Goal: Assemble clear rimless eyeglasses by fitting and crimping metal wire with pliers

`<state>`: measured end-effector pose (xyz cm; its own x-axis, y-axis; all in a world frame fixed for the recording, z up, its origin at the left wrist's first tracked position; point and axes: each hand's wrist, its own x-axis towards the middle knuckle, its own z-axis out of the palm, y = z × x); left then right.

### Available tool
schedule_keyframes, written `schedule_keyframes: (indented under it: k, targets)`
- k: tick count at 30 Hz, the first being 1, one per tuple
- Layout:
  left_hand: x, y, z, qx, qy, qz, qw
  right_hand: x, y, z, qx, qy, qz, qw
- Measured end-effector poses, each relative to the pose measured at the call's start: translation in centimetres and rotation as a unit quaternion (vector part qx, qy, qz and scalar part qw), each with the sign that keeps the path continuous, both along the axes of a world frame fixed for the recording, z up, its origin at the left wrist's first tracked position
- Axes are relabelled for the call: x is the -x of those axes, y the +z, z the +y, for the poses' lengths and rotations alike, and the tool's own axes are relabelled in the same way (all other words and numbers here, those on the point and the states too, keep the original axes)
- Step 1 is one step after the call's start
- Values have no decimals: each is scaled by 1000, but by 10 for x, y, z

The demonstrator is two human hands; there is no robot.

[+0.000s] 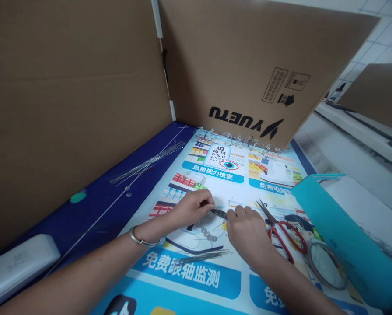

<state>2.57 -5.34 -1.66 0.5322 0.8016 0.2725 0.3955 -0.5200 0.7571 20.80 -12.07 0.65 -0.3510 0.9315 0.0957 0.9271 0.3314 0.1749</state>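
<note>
My right hand (246, 229) is closed around a pair of pliers (219, 213), whose dark jaws point left. My left hand (196, 205) pinches with thumb and forefinger right at the jaw tips; whatever is between those fingers is too small to make out. Below the pliers lies a short string of clear round beads (209, 234) with thin wire. Closer to me is a bundle of thin cut wires (201, 257). Scissors with red handles (289, 238) rest just right of my right hand, blades pointing away.
Cardboard panels (84, 78) stand at the left and back. Clear beaded pieces (238, 138) line the back panel's foot. More wires (148, 164) and a green lump (78, 197) lie left. A wire coil (325, 264) and teal box (343, 232) sit right; a white case (22, 267) front left.
</note>
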Motion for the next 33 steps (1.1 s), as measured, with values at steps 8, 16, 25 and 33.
schedule_keyframes:
  k: [8, 16, 25, 33]
  targets:
    - [1, 0, -1, -17, 2, 9, 1000, -1, 0, 0, 3, 2, -1, 1000]
    - [1, 1, 0, 0, 6, -3, 1000, -2, -1, 0, 3, -8, 8, 1000]
    - [1, 3, 0, 0, 0, -11, 1000, -4, -2, 2, 20, -22, 14, 999]
    - [3, 2, 2, -9, 4, 1, 1000, -5, -2, 5, 36, -30, 12, 999]
